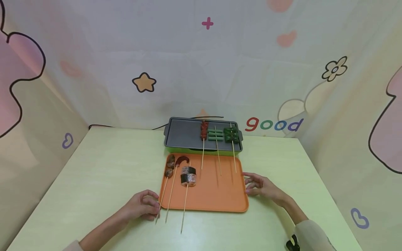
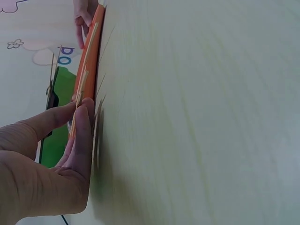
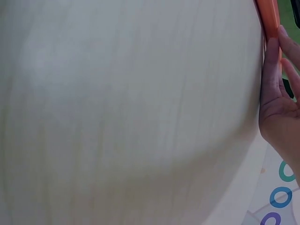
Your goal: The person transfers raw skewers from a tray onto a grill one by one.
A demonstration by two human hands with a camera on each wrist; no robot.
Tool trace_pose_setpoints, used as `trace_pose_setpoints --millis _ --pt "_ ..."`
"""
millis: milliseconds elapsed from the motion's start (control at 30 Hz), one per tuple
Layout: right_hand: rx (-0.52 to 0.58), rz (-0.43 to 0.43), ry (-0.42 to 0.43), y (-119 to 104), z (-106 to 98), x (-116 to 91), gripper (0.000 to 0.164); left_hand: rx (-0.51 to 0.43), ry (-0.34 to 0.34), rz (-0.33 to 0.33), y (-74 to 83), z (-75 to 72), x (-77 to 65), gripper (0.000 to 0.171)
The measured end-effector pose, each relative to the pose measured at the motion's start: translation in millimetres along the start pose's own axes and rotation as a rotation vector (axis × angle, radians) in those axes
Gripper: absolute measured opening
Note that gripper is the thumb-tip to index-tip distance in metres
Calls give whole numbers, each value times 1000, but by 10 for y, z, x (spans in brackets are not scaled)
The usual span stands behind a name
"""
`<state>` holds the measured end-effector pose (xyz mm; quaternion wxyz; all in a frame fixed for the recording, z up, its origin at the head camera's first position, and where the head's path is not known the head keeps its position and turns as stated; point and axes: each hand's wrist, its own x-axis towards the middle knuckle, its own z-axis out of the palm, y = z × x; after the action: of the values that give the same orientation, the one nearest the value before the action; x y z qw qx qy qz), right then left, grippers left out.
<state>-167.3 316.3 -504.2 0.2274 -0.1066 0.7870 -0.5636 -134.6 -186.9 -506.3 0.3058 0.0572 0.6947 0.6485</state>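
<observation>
Head view, orange tray [image 1: 216,197]: smooth, shallow, round-cornered, on the wood-grained table [image 1: 110,167], just before the flat grey griddle [image 1: 183,134].
Skewers on tray: glossy brown lumps [image 1: 169,173], a dark red curl [image 1: 180,160] and a black-banded roll [image 1: 188,179], thin sticks overhanging the near edge.
Skewers on griddle: knobbly red pieces [image 1: 204,131], green rods [image 1: 211,138] and folded green leaves [image 1: 230,135], sticks reaching over the tray.
Wrist views: both show the tray edge-on and each thumb at its side, angles the head view lacks.
Left hand [image 1: 142,207]: fingers bent at the tray's near-left corner; whether they pinch it, I cannot tell.
Right hand [image 1: 263,188]: unclenched, fingers loosely extended, touching the right edge.
</observation>
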Motion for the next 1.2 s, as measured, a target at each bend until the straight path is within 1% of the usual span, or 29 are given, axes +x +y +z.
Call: trace_pose_setpoints --millis 133,400,633,800,900,1033,1100,1200 --pt "2 -7 3 2 -3 2 73 -33 -10 -18 9 -3 -15 50" --pt "-1 -9 16 7 9 5 71 -44 -45 -61 17 -13 -44 62" --pt "-23 -13 27 28 28 -10 70 -54 -49 -92 -36 -54 -99 63" --pt "-20 1 29 65 27 -16 70 -49 -40 -111 -63 -60 -154 65" --pt "-25 1 28 65 27 -20 70 -65 -19 -120 -72 -58 -182 64" --pt "-28 -3 28 58 23 -22 70 -97 29 -108 -65 -89 -231 60" --pt "-29 -1 31 55 20 -20 70 -99 64 -93 -50 -124 -252 57" --pt "-25 3 34 47 16 -17 70 -116 137 -94 -20 -190 -255 56"
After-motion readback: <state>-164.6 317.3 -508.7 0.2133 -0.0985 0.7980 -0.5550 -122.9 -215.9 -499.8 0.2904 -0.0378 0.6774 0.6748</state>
